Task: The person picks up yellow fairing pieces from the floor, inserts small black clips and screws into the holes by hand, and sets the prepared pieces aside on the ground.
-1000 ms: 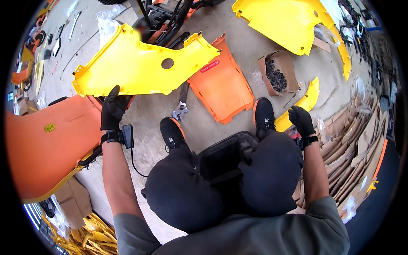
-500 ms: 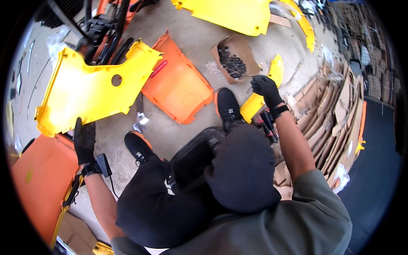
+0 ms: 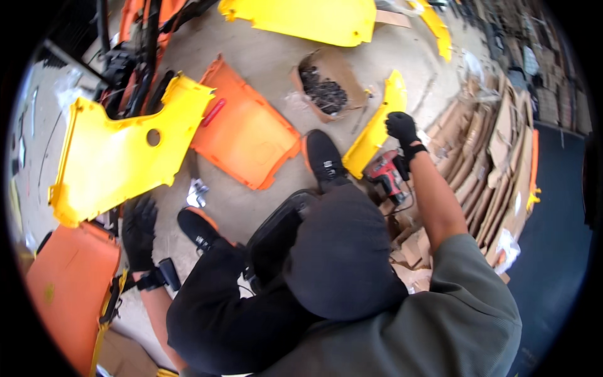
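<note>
My left hand (image 3: 139, 231), in a black glove, is at the lower edge of a large yellow panel (image 3: 113, 154) with a round hole. Its fingers are stretched out and apart, and I cannot tell whether they touch the panel. My right hand (image 3: 402, 127), also gloved, is closed in the air near a narrow curved yellow strip (image 3: 377, 129). Whatever it may hold is hidden. Below that wrist lies a red and black power drill (image 3: 386, 176). An orange panel (image 3: 248, 129) with a red handled tool (image 3: 214, 112) on it lies between the hands.
Beyond my feet an open cardboard box (image 3: 298, 78) holds many small dark parts. Flattened cardboard (image 3: 480, 169) is stacked at the right. Another orange panel (image 3: 72, 276) stands at lower left, a bigger yellow panel (image 3: 308, 22) lies at the far side, and a dark machine frame (image 3: 135, 69) rises behind.
My left hand has slipped off the yellow panel's face to just below its edge. My right hand has moved a little, uncovering more of the drill. The whole view has shifted slightly.
</note>
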`<state>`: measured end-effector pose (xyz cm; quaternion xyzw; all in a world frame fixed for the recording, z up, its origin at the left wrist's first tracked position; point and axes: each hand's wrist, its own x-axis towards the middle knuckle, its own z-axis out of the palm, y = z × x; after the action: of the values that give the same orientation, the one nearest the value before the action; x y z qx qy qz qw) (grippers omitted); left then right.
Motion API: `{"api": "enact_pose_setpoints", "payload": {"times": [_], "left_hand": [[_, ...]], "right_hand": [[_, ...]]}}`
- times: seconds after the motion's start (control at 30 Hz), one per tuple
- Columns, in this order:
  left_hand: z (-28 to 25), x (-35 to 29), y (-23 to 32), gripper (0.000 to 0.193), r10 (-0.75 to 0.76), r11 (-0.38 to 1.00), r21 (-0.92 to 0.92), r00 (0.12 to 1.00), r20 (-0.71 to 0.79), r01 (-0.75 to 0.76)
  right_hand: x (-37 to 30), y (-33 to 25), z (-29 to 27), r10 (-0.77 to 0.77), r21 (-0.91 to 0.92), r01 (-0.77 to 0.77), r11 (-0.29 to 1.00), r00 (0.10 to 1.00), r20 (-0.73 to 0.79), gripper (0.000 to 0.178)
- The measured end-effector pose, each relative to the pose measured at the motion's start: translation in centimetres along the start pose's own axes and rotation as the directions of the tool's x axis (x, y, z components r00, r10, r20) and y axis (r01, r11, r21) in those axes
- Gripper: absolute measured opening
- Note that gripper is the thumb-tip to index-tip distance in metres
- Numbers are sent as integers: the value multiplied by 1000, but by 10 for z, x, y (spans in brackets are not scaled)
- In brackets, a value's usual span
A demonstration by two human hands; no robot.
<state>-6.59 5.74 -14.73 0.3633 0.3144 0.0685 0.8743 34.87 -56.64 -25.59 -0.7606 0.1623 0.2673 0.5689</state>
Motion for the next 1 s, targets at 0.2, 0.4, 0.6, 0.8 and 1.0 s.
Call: {"api": "enact_pose_setpoints", "payload": {"times": [0.2, 0.4, 0.6, 0.8, 1.0], "left_hand": [[46, 21, -20, 41, -134, 991, 24, 990, -43, 135], [58, 21, -26, 39, -96, 986, 137, 995, -37, 100], [59, 25, -29, 34, -88, 983, 156, 994, -71, 99], [59, 26, -31, 33, -82, 995, 54, 995, -53, 85], [55, 29, -31, 32, -114, 990, 78, 991, -63, 119]], "right_hand": [[13, 13, -8, 73, -58, -72, 996, 997, 7, 9], [9, -7, 45, 74, -222, -78, 972, 997, -26, 11], [9, -10, 58, 78, -281, -76, 957, 997, -3, 12], [21, -26, 49, 4, -227, 5, 974, 999, 40, 13], [35, -89, 53, -143, -98, 146, 984, 989, 35, 28]]}}
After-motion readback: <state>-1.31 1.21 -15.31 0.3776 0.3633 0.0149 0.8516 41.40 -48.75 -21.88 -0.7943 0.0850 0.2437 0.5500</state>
